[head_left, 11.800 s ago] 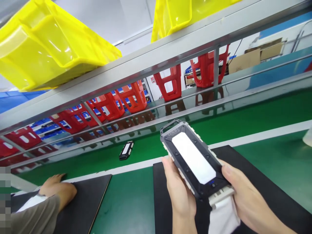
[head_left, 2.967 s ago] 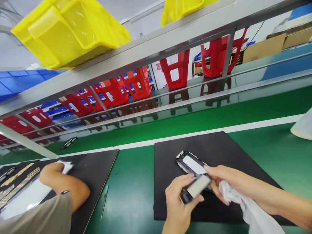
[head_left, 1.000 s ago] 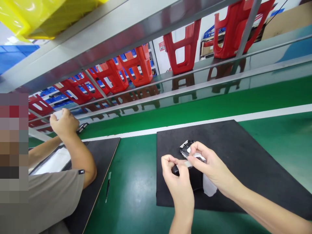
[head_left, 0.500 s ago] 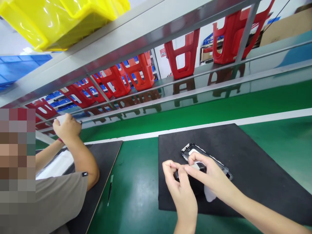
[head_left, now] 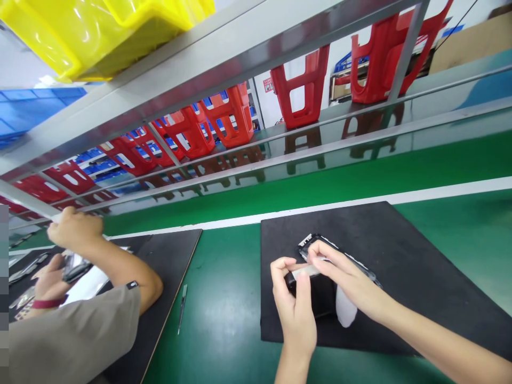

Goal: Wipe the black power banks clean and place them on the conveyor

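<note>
A glossy dark panel (head_left: 323,298), apparently a phone screen, is held upright above the black mat (head_left: 404,277). My left hand (head_left: 294,301) grips its left end, with the thumb over a pale grey strip (head_left: 308,271) along the top edge. My right hand (head_left: 350,280) has its fingers closed at the right end of that strip. Below the right palm hangs a white rounded piece (head_left: 345,308); how it is held is hidden. Behind my hands a black phone frame (head_left: 307,241) with a metallic end lies on the mat, partly covered by my right hand.
Tweezers (head_left: 182,309) lie on the green table (head_left: 224,298) between two mats. At left, a co-worker's arm (head_left: 128,261) reaches over another mat (head_left: 172,256) with phone parts. A metal shelf beam (head_left: 224,58) crosses overhead, carrying a yellow bin (head_left: 120,42). Red stools (head_left: 300,96) stand beyond.
The panel has been tilted so that its dark face and pale strip show more. My left thumb now lies over the strip. The co-worker's raised hand has moved left and down.
</note>
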Action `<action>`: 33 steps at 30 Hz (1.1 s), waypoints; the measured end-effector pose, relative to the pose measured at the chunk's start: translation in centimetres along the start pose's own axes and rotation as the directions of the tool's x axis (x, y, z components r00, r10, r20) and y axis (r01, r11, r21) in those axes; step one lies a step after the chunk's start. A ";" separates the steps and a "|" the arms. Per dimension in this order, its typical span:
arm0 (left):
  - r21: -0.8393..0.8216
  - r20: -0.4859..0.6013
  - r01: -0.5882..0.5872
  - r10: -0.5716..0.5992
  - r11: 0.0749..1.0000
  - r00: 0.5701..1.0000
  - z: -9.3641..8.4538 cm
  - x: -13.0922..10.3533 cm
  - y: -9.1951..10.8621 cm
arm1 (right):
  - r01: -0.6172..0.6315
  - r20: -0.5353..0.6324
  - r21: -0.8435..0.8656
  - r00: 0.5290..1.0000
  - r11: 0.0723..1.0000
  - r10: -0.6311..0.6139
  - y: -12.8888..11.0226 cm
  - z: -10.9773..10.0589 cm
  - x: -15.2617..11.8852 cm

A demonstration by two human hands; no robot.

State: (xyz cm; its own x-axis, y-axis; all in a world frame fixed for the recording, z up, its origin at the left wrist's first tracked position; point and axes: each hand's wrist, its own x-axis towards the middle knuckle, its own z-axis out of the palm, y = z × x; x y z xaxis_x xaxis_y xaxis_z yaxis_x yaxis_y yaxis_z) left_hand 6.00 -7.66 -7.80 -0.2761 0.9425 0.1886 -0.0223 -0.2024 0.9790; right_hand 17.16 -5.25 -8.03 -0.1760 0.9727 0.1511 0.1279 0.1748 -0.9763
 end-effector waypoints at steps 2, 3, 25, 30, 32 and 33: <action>0.003 -0.004 -0.007 0.007 1.000 1.000 0.1 0.1 -0.1 | 0.011 0.004 0.009 1.000 1.000 -0.011 0.0 -0.2 -0.3; 0.005 -0.006 -0.008 0.008 1.000 1.000 0.2 0.0 -0.1 | 0.017 0.000 0.009 1.000 1.000 -0.017 0.0 -0.3 -0.5; -0.065 -0.110 -0.087 0.080 0.994 0.991 1.0 -1.2 -1.1 | 0.021 -0.069 0.137 0.998 0.990 -0.012 0.7 0.0 -1.6; -0.029 -0.150 -0.127 0.121 0.992 0.981 0.4 -1.6 -2.5 | 0.088 -0.285 0.149 0.958 0.985 -0.043 -1.3 -1.1 -2.2; -0.024 -0.153 -0.113 0.108 0.993 0.982 0.1 -1.6 -3.0 | 0.261 -0.233 -0.048 0.936 0.964 -0.265 -3.0 -0.4 -2.2; -0.021 -0.157 -0.093 0.088 0.995 0.984 0.0 -1.6 -3.2 | 0.380 -0.100 -0.192 0.910 0.905 -0.403 -3.6 0.3 -2.1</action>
State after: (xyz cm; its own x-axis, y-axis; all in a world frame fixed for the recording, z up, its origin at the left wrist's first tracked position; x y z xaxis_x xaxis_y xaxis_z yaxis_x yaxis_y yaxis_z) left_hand 6.51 -8.51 -11.20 -0.4247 0.8672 0.2600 -0.0170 -0.2948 0.9554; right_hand 16.79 -7.98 -4.85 -0.1137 0.8297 0.5465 0.2361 0.5569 -0.7963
